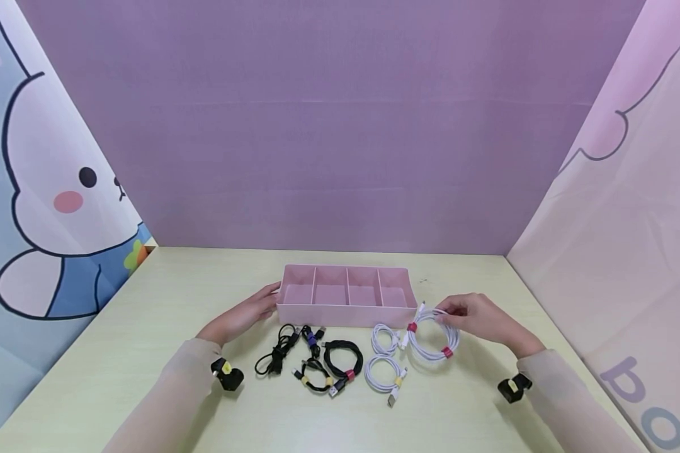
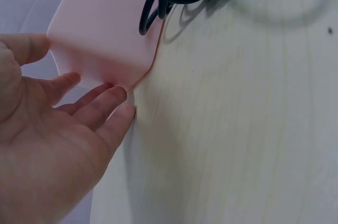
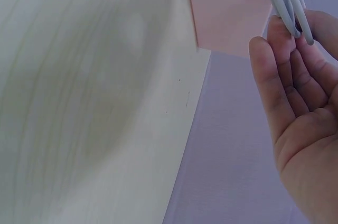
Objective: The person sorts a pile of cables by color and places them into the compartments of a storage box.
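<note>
A long pink box [image 1: 345, 316] with several compartments sits in the middle of the table. At its left end my left hand [image 1: 246, 316] rests its fingers against the end wall; the left wrist view shows the thumb [image 2: 31, 47] by the upper edge and the fingertips lower down. My right hand [image 1: 484, 319] pinches a coiled white cable [image 1: 430, 357] with red ties, just off the box's right front corner. Between thumb and fingers, the right wrist view shows the white strands [image 3: 288, 5].
Black coiled cables lie before the box on the left: one loose bundle [image 1: 280, 352], one with a purple tie [image 1: 311, 340], one with yellow ties [image 1: 328, 381], one with a red tie [image 1: 349, 375]. Two smaller white coils lie right, one with a yellow tie [image 1: 398, 381]. A purple backdrop [image 1: 328, 126] stands behind.
</note>
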A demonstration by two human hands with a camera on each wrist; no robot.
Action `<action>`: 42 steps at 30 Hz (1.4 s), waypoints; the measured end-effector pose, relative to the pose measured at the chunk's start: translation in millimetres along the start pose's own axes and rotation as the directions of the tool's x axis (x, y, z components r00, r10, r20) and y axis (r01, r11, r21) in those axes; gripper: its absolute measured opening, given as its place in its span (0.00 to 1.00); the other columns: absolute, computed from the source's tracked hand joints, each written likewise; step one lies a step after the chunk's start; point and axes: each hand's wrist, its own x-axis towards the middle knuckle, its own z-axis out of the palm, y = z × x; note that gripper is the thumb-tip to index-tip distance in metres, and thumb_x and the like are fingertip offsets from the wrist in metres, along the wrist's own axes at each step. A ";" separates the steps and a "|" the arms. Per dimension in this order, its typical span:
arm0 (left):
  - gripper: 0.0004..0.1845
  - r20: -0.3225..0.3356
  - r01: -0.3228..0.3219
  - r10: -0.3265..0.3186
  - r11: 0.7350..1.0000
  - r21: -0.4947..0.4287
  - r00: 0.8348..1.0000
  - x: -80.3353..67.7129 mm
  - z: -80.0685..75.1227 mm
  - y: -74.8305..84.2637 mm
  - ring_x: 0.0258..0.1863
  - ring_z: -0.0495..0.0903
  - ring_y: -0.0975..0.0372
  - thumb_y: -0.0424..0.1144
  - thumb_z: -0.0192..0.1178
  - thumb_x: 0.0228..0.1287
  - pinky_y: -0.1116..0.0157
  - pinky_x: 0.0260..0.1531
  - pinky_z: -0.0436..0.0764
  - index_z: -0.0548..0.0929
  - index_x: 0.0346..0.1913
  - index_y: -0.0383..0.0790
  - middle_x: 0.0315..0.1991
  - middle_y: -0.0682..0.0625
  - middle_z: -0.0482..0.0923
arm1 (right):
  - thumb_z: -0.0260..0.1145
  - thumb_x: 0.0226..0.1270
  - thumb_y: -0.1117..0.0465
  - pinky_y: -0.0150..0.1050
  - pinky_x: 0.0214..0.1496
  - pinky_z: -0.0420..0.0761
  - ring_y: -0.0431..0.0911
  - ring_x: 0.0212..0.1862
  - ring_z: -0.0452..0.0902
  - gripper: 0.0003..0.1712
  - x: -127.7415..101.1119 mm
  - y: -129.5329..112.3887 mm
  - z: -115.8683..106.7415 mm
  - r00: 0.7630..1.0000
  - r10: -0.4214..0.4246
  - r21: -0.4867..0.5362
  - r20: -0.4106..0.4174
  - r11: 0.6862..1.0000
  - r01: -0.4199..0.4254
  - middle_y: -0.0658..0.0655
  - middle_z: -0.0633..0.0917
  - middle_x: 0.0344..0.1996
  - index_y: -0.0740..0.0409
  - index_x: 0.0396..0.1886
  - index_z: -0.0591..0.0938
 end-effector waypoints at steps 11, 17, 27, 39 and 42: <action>0.35 -0.001 -0.007 0.007 1.000 0.002 1.000 -1.2 0.1 -0.2 0.75 0.55 0.45 0.55 0.39 0.82 0.47 0.75 0.55 0.44 0.81 0.45 0.78 0.39 0.53 | 0.70 0.70 0.57 0.33 0.36 0.84 0.41 0.34 0.80 0.09 3.4 -5.4 -6.2 1.000 0.016 0.021 -0.023 1.000 -0.016 0.49 0.86 0.32 0.56 0.44 0.87; 0.38 0.003 -0.010 0.010 1.000 0.007 1.000 -1.5 -0.1 -1.3 0.75 0.55 0.45 0.58 0.40 0.80 0.47 0.75 0.54 0.44 0.82 0.45 0.78 0.40 0.53 | 0.70 0.69 0.58 0.33 0.36 0.84 0.41 0.33 0.80 0.08 4.3 -7.2 -6.9 0.999 0.016 0.015 -0.034 1.000 -0.016 0.48 0.87 0.32 0.55 0.44 0.87; 0.40 0.008 -0.019 0.019 1.000 -0.001 1.000 1.3 -0.3 -3.3 0.76 0.54 0.46 0.61 0.42 0.78 0.48 0.75 0.55 0.45 0.82 0.45 0.80 0.41 0.48 | 0.70 0.69 0.58 0.33 0.36 0.85 0.41 0.34 0.81 0.09 8.2 -12.9 -9.7 0.997 0.025 0.015 -0.068 1.000 -0.024 0.48 0.87 0.33 0.55 0.44 0.88; 0.38 0.013 -0.022 0.022 1.000 0.005 1.000 0.1 -0.1 -2.8 0.76 0.54 0.45 0.59 0.39 0.80 0.47 0.75 0.55 0.44 0.82 0.44 0.79 0.40 0.50 | 0.70 0.69 0.56 0.33 0.34 0.84 0.43 0.32 0.80 0.09 15.0 -13.9 -10.7 0.993 0.028 -0.004 -0.115 1.000 -0.029 0.49 0.86 0.32 0.55 0.44 0.88; 0.36 0.012 -0.021 0.021 1.000 0.002 1.000 0.5 -0.5 -3.0 0.75 0.54 0.45 0.57 0.39 0.81 0.47 0.75 0.55 0.44 0.82 0.44 0.78 0.40 0.51 | 0.71 0.69 0.55 0.33 0.33 0.83 0.43 0.31 0.78 0.10 16.7 -15.9 -11.6 0.991 0.026 -0.009 -0.133 1.000 -0.028 0.49 0.86 0.31 0.55 0.45 0.88</action>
